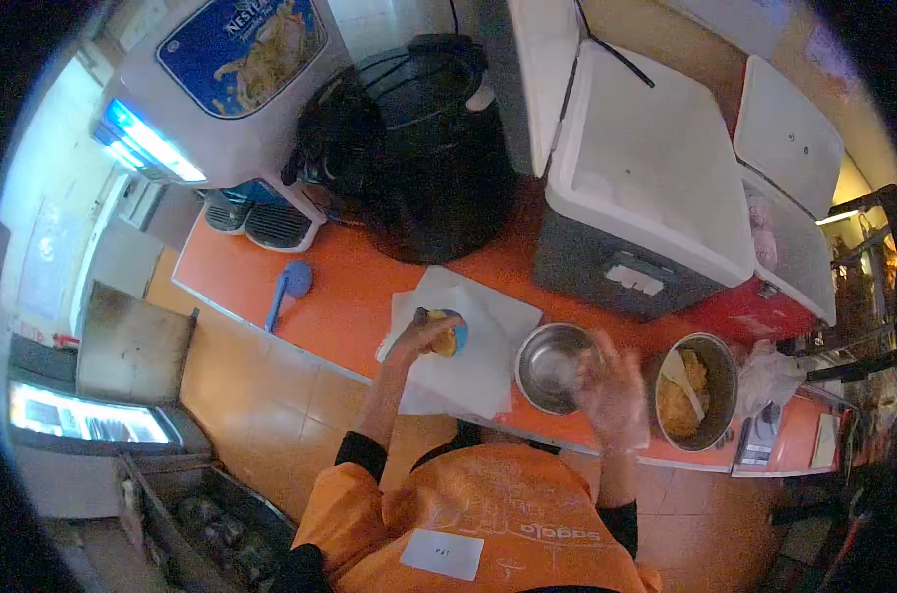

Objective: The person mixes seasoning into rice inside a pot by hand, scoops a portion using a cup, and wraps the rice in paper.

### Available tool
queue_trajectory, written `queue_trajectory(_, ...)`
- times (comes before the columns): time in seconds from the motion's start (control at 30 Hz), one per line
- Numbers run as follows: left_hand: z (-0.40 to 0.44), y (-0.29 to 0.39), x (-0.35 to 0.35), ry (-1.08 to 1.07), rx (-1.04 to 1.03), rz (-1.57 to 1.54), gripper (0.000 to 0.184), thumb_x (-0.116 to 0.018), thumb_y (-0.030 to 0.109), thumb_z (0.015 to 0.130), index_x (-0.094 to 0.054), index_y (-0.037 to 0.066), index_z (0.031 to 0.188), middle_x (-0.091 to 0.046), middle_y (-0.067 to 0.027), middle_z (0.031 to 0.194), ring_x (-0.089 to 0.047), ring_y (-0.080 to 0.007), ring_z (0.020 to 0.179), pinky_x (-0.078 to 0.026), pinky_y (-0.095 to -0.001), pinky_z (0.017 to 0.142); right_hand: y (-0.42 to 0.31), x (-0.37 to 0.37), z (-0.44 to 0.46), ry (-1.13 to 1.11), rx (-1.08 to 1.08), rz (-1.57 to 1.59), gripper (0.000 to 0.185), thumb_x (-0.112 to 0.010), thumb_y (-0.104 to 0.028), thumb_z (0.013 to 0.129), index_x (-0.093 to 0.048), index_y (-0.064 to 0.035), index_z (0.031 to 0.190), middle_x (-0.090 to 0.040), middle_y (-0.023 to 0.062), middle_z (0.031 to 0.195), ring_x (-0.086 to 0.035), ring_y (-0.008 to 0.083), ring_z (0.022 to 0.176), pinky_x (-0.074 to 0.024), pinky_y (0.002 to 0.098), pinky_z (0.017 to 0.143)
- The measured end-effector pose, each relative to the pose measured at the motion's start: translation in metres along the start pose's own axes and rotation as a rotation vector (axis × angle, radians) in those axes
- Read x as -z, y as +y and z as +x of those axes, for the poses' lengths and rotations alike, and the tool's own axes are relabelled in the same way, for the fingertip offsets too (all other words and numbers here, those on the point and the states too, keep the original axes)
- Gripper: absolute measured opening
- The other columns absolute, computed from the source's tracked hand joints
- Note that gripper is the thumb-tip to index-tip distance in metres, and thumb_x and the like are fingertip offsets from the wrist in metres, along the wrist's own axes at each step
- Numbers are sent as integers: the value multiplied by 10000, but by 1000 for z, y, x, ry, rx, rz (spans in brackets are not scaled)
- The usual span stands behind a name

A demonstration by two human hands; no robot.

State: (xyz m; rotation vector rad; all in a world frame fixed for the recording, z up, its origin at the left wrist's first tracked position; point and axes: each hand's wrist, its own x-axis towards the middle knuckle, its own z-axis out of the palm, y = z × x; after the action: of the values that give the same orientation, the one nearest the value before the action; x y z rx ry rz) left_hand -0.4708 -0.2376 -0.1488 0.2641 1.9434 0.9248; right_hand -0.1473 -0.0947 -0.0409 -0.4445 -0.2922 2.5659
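My left hand (425, 336) is closed on a small, round blue-and-yellow thing (452, 334), held above white paper sheets (458, 381); its exact kind is unclear. Beside the papers stands a shiny metal bowl (545, 368). My right hand (611, 390) is at the right rim of that bowl, smeared by motion, so its fingers cannot be made out. Further right, a metal pot (727, 381) holds a yellow-orange food (678, 410) with a pale spatula (684, 381) lying in it.
On the orange table (345, 296) lies a blue scoop (290, 282). Along the back stand a drink dispenser (236, 128), a large black container (439, 188) and a grey cooler box (616, 252) with a white lid. A clear plastic bag (770, 376) sits right of the pot.
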Motion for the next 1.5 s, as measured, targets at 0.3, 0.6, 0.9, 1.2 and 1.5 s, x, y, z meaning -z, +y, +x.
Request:
queue_trajectory(0.3,-26,15,13,-55,-216,255,1130,-766,676,524,-323,-38,1280,-530,-255,1209,-594,-378,1029,-499,-458,824,168,23,109,165,7,-566,624,-417,-545,930,-455,-79,1344,-445,149,1373,-432,313,1245,-344,427,1050)
queue_trajectory(0.6,-89,31,1,433,-616,846,1078,-709,715,546,-368,37,1310,-406,-258,1249,-407,-432,1167,-321,-593,927,192,33,144,-20,-301,93,602,-414,-493,940,-430,-55,1352,-503,152,1329,-512,270,1200,-403,423,1029)
queue_trajectory(0.9,-74,-120,52,-29,-733,753,693,-764,410,666,-484,82,1208,-425,-158,1334,-403,-347,1252,-341,-491,1016,204,-4,143,-60,452,-1529,485,-619,-381,841,-544,-96,1226,-572,125,1157,-571,274,1023,-472,408,884)
queue_trajectory(1.2,-66,-182,35,97,-958,820,581,-699,243,751,-503,62,1268,-399,-163,1414,-378,-338,1309,-310,-467,1078,248,70,158,-204,833,-2123,546,-712,-363,761,-565,-127,1231,-534,147,1227,-489,340,1160,-398,467,985)
queue_trajectory(1.5,-47,-195,42,79,-1067,879,425,-612,126,791,-551,76,1209,-477,-161,1349,-439,-324,1268,-329,-464,1065,241,68,153,-239,836,-2091,519,-719,-349,749,-573,-147,1205,-520,119,1233,-466,323,1182,-396,468,991)
